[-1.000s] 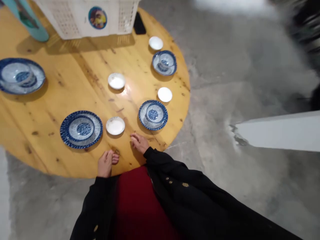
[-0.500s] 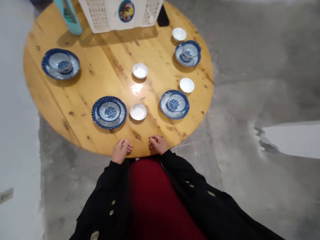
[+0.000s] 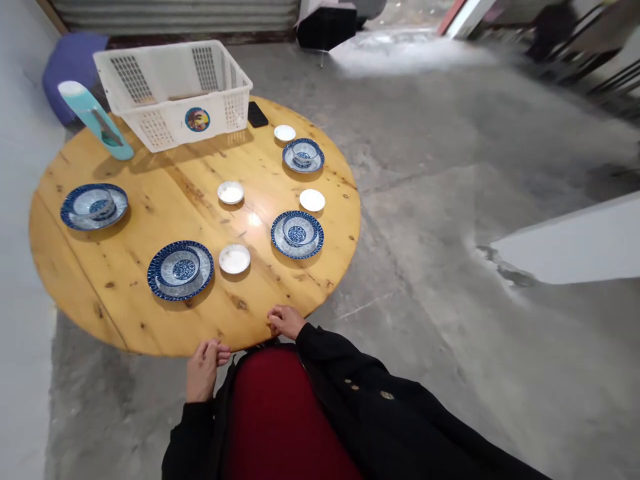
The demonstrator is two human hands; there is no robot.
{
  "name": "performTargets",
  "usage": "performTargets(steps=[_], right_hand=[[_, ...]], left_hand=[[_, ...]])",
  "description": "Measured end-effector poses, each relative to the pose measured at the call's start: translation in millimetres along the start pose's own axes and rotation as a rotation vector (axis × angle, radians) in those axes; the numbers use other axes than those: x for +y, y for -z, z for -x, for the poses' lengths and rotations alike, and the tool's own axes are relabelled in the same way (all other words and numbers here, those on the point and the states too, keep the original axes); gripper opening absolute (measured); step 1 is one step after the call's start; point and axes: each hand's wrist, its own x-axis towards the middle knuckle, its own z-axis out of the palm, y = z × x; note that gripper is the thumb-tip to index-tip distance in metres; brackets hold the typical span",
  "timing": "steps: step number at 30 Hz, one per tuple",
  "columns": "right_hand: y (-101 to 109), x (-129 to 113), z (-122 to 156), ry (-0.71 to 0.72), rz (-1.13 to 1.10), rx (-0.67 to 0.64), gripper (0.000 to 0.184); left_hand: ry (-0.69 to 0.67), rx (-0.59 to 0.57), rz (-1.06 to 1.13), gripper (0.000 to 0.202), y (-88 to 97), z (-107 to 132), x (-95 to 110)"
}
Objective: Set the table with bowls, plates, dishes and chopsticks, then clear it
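Observation:
At the near edge of the round wooden table (image 3: pixel 135 313), my left hand (image 3: pixel 204 365) rests with loosely bent fingers slightly apart, holding nothing. My right hand (image 3: pixel 287 321) lies on the same edge further right, its fingers loosely curled, also without anything in it. Beyond my left hand is a blue-patterned plate (image 3: pixel 165 287) with a bowl (image 3: pixel 184 268) on it. A small white dish (image 3: pixel 235 259) stands to the right of that plate. Nearest beyond my right hand is another blue-rimmed plate (image 3: pixel 295 251) bearing a bowl (image 3: pixel 299 231).
A white plastic basket (image 3: pixel 165 127) stands at the back, between a turquoise holder (image 3: pixel 103 123) and a black phone (image 3: pixel 257 115). Two more plates with bowls sit at left (image 3: pixel 75 217) and far right (image 3: pixel 290 163), among several white dishes. A white wall (image 3: pixel 25 267) flanks the left.
The view has tipped up and turned right, bringing the whole basket and more floor into sight. My hands stay at the table edge, now a little further apart; the dishes have not moved.

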Motion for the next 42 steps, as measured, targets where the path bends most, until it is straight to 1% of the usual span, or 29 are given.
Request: performTargets(steps=[3, 5, 7, 9, 12, 15, 17, 19, 21, 23, 25, 27, 29, 34, 36, 38, 39, 41, 42], right_hand=[[8.3, 12.7, 12.1, 0.019, 0.017, -0.053, 0.014], [10.6, 21.9, 17.4, 0.036, 0.024, -0.093, 0.017], [8.8, 30.2, 20.9, 0.063, 0.031, -0.118, 0.019], [3.1, 35.5, 23.0, 0.096, 0.035, -0.138, 0.019], [-8.9, 32.7, 26.6, 0.150, 0.059, -0.181, 0.019], [-20.2, 17.8, 32.4, 0.221, 0.140, -0.227, 0.018], [-25.8, 5.8, 35.7, 0.276, 0.206, -0.269, 0.017], [-30.7, -4.4, 37.7, 0.315, 0.254, -0.294, 0.017], [-37.1, -12.2, 38.5, 0.321, 0.273, -0.285, 0.017], [-48.0, -19.2, 38.2, 0.300, 0.260, -0.242, 0.017], [-65.7, -27.9, 37.3, 0.284, 0.225, -0.205, 0.017], [-91.3, -39.8, 36.6, 0.275, 0.185, -0.186, 0.016], [-124.3, -55.0, 36.9, 0.276, 0.153, -0.189, 0.017], [-221.5, -98.4, 44.1, 0.317, 0.096, -0.265, 0.018], [-256.6, -113.9, 48.6, 0.336, 0.089, -0.304, 0.018], [-284.2, -127.4, 52.6, 0.353, 0.066, -0.324, 0.017], [-294.3, -133.8, 54.0, 0.354, 0.041, -0.326, 0.017], [-305.7, -146.9, 54.4, 0.313, -0.051, -0.310, 0.016], [-306.5, -154.1, 52.8, 0.276, -0.118, -0.292, 0.017]], left_hand=[[0.011, 0.017, 0.019, 0.043, -15.5, 13.3, 4.4], [0.024, 0.018, 0.037, 0.044, -24.0, 25.4, 2.4], [0.038, 0.024, 0.052, 0.044, -28.5, 38.8, -4.6], [0.062, 0.056, 0.059, 0.043, -27.6, 52.7, -15.3], [0.111, 0.130, 0.072, 0.041, -17.7, 72.6, -32.2], [0.138, 0.184, 0.095, 0.042, -2.8, 84.1, -43.3], [0.134, 0.206, 0.107, 0.043, 5.9, 83.4, -45.7], [0.116, 0.210, 0.113, 0.044, 12.1, 77.7, -44.6], [0.093, 0.187, 0.106, 0.045, 18.6, 70.4, -42.0], [0.070, 0.156, 0.092, 0.047, 30.0, 64.0, -39.9], [0.053, 0.141, 0.081, 0.048, 49.9, 59.7, -39.7], [0.044, 0.151, 0.078, 0.049, 79.6, 57.5, -42.5], [0.035, 0.181, 0.082, 0.048, 117.9, 57.0, -48.5], [0.009, 0.286, 0.078, 0.041, 225.5, 56.6, -73.1], [0.002, 0.301, 0.067, 0.039, 260.8, 53.5, -82.0], [-0.009, 0.291, 0.054, 0.040, 286.0, 46.8, -87.0], [-0.020, 0.270, 0.046, 0.040, 294.4, 41.9, -87.6], [-0.052, 0.201, 0.031, 0.040, 303.6, 29.1, -85.0], [-0.073, 0.156, 0.026, 0.041, 305.1, 21.1, -81.9]])
